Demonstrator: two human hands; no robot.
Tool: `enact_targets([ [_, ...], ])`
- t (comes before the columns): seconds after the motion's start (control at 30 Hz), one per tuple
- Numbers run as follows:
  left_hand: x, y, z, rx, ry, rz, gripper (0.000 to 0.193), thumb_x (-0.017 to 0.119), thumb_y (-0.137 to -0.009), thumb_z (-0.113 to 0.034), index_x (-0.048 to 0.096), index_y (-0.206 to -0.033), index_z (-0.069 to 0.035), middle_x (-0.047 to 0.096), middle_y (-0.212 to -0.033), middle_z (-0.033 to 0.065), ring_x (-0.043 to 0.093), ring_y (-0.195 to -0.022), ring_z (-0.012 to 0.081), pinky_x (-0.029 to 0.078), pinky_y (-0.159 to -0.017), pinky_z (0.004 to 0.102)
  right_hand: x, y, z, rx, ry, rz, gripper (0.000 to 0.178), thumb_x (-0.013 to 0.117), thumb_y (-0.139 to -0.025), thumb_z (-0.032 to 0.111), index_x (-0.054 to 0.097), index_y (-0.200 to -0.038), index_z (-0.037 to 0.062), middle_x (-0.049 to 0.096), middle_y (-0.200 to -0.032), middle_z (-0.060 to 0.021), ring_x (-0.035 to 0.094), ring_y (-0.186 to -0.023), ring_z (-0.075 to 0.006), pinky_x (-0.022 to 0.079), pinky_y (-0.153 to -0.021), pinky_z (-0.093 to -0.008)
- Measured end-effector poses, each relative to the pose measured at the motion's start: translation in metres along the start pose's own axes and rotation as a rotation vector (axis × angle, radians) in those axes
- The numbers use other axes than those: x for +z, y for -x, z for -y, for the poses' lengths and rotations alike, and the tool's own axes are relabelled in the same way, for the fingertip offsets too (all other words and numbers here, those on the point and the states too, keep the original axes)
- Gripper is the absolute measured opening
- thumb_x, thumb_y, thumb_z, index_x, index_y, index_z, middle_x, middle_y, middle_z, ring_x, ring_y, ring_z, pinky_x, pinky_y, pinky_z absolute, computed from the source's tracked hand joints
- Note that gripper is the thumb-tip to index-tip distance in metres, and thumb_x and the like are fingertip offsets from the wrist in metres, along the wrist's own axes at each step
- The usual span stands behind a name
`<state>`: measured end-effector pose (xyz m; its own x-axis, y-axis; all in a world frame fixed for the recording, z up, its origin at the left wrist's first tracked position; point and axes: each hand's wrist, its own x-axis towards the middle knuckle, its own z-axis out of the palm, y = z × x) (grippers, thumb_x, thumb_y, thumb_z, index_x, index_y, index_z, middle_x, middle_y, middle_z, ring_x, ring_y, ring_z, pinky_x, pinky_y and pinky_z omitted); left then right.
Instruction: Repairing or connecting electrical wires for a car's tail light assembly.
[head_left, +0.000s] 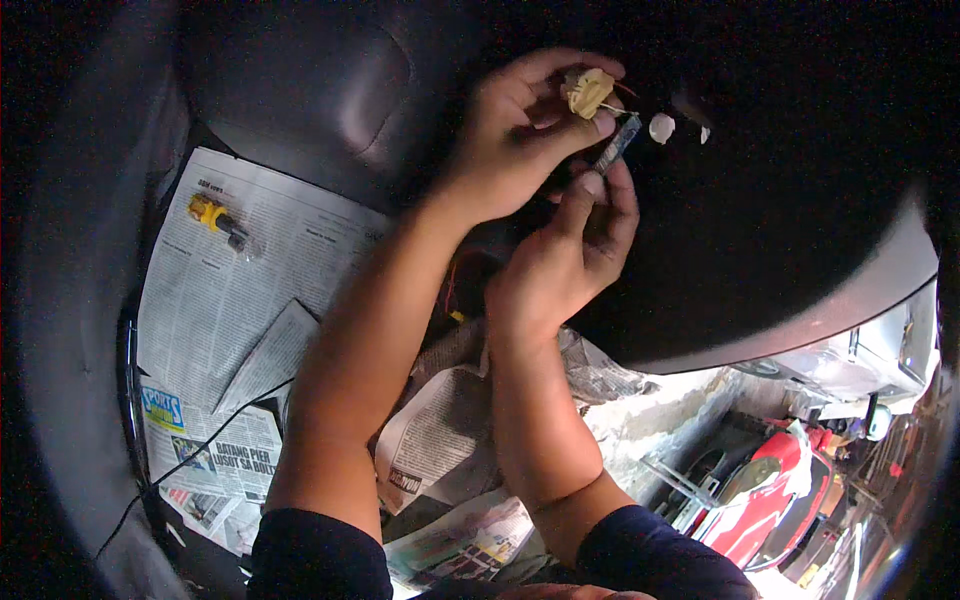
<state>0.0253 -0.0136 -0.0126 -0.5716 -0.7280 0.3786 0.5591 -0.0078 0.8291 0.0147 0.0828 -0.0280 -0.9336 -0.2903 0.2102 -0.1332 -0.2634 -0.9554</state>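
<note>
Likely, the tan connector pinched by the left hand slips as the right hand, gripping a thin tool, pries it.

Printed newspaper sheets are lying spread at the left, white with black print and a small blue box near the lower edge. More crumpled newsprint is sitting between the forearms, grey-white with dark print.

A tan connector, a yellow-and-black tool on black-and-white printed newspaper, dark blue sleeves.
</note>
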Motion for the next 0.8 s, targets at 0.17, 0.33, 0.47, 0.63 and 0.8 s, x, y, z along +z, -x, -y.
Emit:
enact_targets([
  [0.17,-0.003,-0.003,0.001,-0.009,0.023,0.032,0.042,0.077,-0.090,-0.004,0.064,-0.130,-0.002,0.072,-0.113,0.0046,0.068,-0.106,0.0136,0.054,-0.097,0.0284,0.003,-0.006,-0.002,-0.069,0.015,0.002,0.029,0.062,-0.106,0.015,0.062,-0.128,-0.0045,0.068,-0.119,-0.0110,0.060,-0.108,-0.0170,0.047,-0.098,-0.0314],
  [0.33,-0.007,-0.004,-0.001,-0.012,-0.016,0.035,0.042,0.079,-0.089,-0.005,0.066,-0.129,-0.002,0.073,-0.112,0.0037,0.068,-0.104,0.0126,0.054,-0.096,0.0283,0.005,-0.005,0.001,-0.032,-0.030,0.008,0.030,0.063,-0.105,0.014,0.062,-0.127,-0.0054,0.069,-0.119,-0.0118,0.062,-0.109,-0.0172,0.048,-0.099,-0.0311],
  [0.47,-0.006,-0.001,0.004,-0.039,-0.027,0.006,0.042,0.079,-0.088,-0.006,0.067,-0.128,-0.002,0.073,-0.109,0.0031,0.068,-0.102,0.0123,0.054,-0.094,0.0278,0.001,-0.006,-0.002,-0.060,0.030,0.012,0.030,0.064,-0.104,0.014,0.062,-0.127,-0.0053,0.069,-0.120,-0.0124,0.063,-0.110,-0.0189,0.048,-0.102,-0.0333],
  [0.63,-0.004,-0.002,0.006,-0.011,0.023,-0.009,0.040,0.081,-0.085,-0.003,0.068,-0.123,0.001,0.075,-0.108,0.0065,0.070,-0.100,0.0120,0.057,-0.089,0.0270,-0.002,-0.006,0.001,-0.036,0.031,0.012,0.028,0.065,-0.104,0.015,0.064,-0.125,-0.0040,0.069,-0.120,-0.0109,0.063,-0.108,-0.0183,0.048,-0.099,-0.0323],
  [0.8,-0.007,-0.002,0.009,-0.022,0.035,-0.038,0.037,0.080,-0.087,-0.003,0.068,-0.122,0.001,0.075,-0.106,0.0066,0.071,-0.098,0.0124,0.057,-0.089,0.0289,-0.002,-0.003,0.005,-0.005,0.028,0.029,0.028,0.065,-0.104,0.015,0.064,-0.124,-0.0038,0.069,-0.118,-0.0105,0.062,-0.106,-0.0171,0.049,-0.096,-0.0311],
])
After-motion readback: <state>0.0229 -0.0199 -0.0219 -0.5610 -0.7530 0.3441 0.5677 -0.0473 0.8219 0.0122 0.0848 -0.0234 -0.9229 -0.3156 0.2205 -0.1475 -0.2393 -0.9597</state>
